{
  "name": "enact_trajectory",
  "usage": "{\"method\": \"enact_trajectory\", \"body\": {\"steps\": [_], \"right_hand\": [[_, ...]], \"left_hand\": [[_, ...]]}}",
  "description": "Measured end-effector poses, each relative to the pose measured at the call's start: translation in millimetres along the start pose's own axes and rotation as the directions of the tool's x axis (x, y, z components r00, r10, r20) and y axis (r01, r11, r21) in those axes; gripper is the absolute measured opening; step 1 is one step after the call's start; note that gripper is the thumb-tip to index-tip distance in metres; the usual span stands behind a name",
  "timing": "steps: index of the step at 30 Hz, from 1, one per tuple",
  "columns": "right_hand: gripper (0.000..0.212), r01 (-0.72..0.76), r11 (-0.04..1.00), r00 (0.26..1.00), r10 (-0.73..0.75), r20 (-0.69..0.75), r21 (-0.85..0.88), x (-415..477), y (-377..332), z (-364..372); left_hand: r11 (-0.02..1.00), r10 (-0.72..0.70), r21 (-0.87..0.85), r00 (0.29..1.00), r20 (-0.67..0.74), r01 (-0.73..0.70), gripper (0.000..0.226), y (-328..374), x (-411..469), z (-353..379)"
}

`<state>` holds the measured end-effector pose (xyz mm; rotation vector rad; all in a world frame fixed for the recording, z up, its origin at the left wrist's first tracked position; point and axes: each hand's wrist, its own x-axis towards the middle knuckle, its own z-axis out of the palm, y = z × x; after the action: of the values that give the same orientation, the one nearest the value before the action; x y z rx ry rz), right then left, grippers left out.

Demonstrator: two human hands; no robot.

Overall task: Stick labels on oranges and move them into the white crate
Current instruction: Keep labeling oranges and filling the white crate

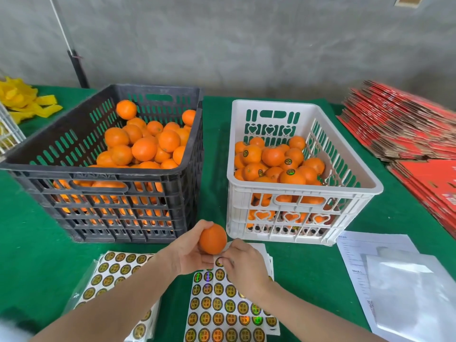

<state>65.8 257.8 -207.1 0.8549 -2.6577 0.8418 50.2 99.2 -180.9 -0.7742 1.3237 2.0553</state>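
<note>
My left hand (188, 253) grips a bare orange (212, 239) just above the sticker sheets, in front of the gap between the two crates. My right hand (243, 265) pinches a round gold-and-black label (219, 262) at the top of the sticker sheet (222, 314), right under the orange. The white crate (306, 191) stands at the right, partly filled with labelled oranges (272, 156). The black crate (74, 169) at the left holds a heap of unlabelled oranges (144, 149).
A second stack of label sheets (108, 275) lies at the lower left on the green cloth (37, 248). White papers and a silvery bag (404, 294) lie at the right. Red flattened cartons (404, 124) are stacked at the far right, yellow foam nets (24, 99) at the far left.
</note>
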Motion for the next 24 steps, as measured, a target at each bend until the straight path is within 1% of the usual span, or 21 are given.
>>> {"method": "enact_trajectory", "body": {"steps": [2, 5, 9, 11, 12, 13, 14, 16, 17, 19, 20, 21, 24], "right_hand": [[0.015, 0.067, 0.998, 0.996, -0.068, -0.05, -0.015, -2.5, 0.0, 1.8], [0.013, 0.161, 0.987, 0.982, -0.163, -0.099, -0.028, -6.3, 3.5, 4.5], [0.015, 0.257, 0.965, 0.959, -0.26, -0.111, -0.046, -10.0, 6.8, 3.6], [0.012, 0.258, 0.966, 0.961, -0.252, -0.117, 0.037, -11.7, 6.5, 0.9], [0.012, 0.206, 0.969, 0.973, -0.189, -0.129, 0.134, -12.1, 5.4, -1.6], [0.014, 0.116, 0.962, 0.987, -0.083, -0.14, 0.248, -11.7, 3.5, -5.0], [0.019, 0.007, 0.933, 0.989, 0.047, -0.142, 0.359, -9.9, 1.5, -9.2], [0.025, -0.201, 0.821, 0.951, 0.295, -0.095, 0.534, -3.8, 1.4, -18.5], [0.024, -0.273, 0.761, 0.925, 0.376, -0.057, 0.589, 0.1, 2.7, -23.8], [0.022, -0.343, 0.697, 0.896, 0.444, -0.004, 0.629, 6.1, 4.9, -34.1], [0.022, -0.352, 0.688, 0.892, 0.453, 0.004, 0.635, 7.9, 5.6, -37.9], [0.022, -0.354, 0.681, 0.89, 0.455, 0.008, 0.641, 9.1, 6.1, -41.2], [0.021, -0.356, 0.648, 0.891, 0.452, 0.036, 0.673, 12.2, 3.5, -49.2]], "left_hand": [[1.0, -0.017, 0.007, 1.0, -0.007, 0.017, 0.058, -0.7, 0.1, 0.0], [0.999, -0.048, 0.012, 0.999, -0.025, 0.048, 0.056, -0.9, 0.5, 0.7], [0.997, -0.074, 0.013, 0.996, -0.042, 0.074, 0.057, -1.6, 1.7, -0.1], [0.997, -0.071, 0.038, 0.997, -0.032, 0.072, 0.057, -1.8, 0.7, -1.3], [0.996, -0.058, 0.07, 0.998, -0.032, 0.06, 0.056, -1.6, 0.0, -2.2], [0.992, -0.034, 0.117, 0.998, -0.044, 0.039, 0.055, -1.7, -0.5, -3.9], [0.986, -0.001, 0.163, 0.998, -0.061, 0.011, 0.054, -2.0, -0.9, -5.6], [0.952, 0.089, 0.301, 0.99, -0.106, -0.054, 0.048, -4.8, -1.7, -8.6], [0.903, 0.156, 0.419, 0.981, -0.114, -0.095, 0.042, -6.4, -2.4, -10.3], [0.748, 0.328, 0.631, 0.941, -0.083, -0.205, 0.025, -7.7, -5.7, -13.1], [0.681, 0.404, 0.684, 0.913, -0.05, -0.264, 0.023, -7.4, -8.6, -14.4], [0.651, 0.446, 0.688, 0.895, -0.004, -0.321, 0.03, -7.4, -12.2, -15.4], [0.671, 0.505, 0.549, 0.849, 0.154, -0.499, 0.057, -5.7, -23.3, -13.1]]}}
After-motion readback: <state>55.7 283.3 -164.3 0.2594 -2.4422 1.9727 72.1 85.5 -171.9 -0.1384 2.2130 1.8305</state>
